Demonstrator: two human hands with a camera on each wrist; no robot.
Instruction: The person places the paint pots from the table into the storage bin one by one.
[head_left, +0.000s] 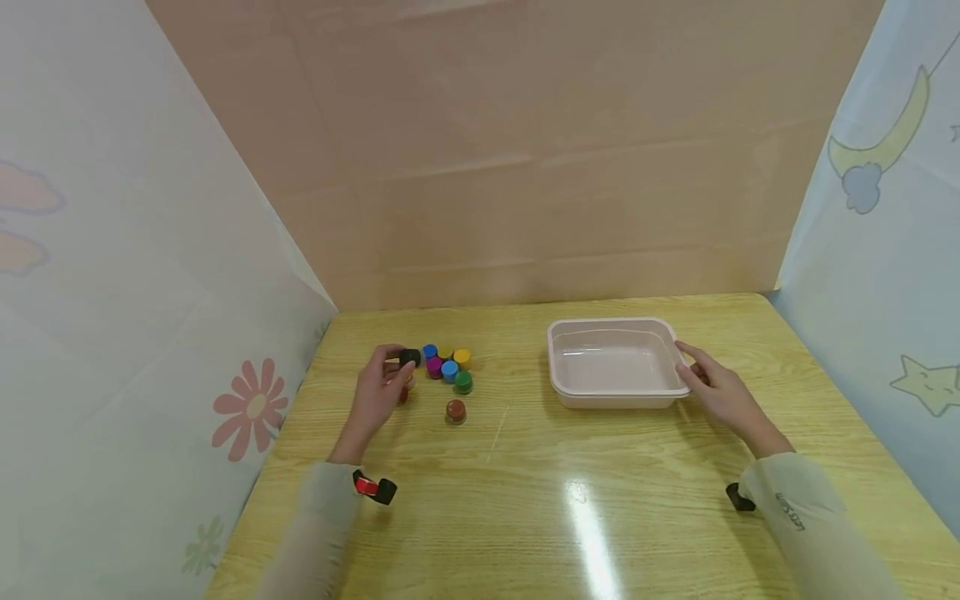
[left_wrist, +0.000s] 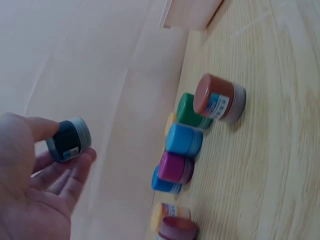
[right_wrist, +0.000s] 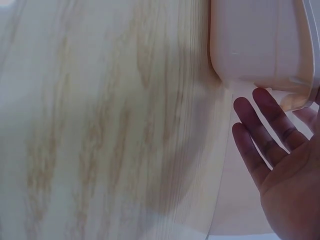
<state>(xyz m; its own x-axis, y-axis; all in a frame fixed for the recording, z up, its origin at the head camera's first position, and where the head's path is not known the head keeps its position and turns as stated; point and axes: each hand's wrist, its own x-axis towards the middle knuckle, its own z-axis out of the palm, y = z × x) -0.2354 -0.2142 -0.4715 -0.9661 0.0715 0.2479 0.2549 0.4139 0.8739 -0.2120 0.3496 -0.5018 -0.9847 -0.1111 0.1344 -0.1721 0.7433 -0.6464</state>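
Note:
My left hand (head_left: 377, 392) pinches a black paint jar (left_wrist: 70, 139) between thumb and fingers, raised above the table. Beneath that hand, partly hidden, a dark red jar (left_wrist: 178, 229) stands beside a pale yellow jar (left_wrist: 165, 215). Close by on its right are a blue jar (head_left: 430, 351), a purple jar (head_left: 434, 367), a light blue jar (head_left: 449, 372), a green jar (head_left: 463, 382) and yellow ones (head_left: 462, 359). A brown jar (head_left: 455, 411) stands nearer the front. My right hand (head_left: 716, 393) holds the right rim of a pale pink plastic basin (head_left: 615, 392), its lower fingers extended outside the wall.
All of this stands on a wood-grain table (head_left: 517, 500). Behind it rises a brown paper backdrop (head_left: 555, 167). Patterned white sheets hang at the left (head_left: 150, 292) and right (head_left: 885, 275). The basin's inside shows no jar.

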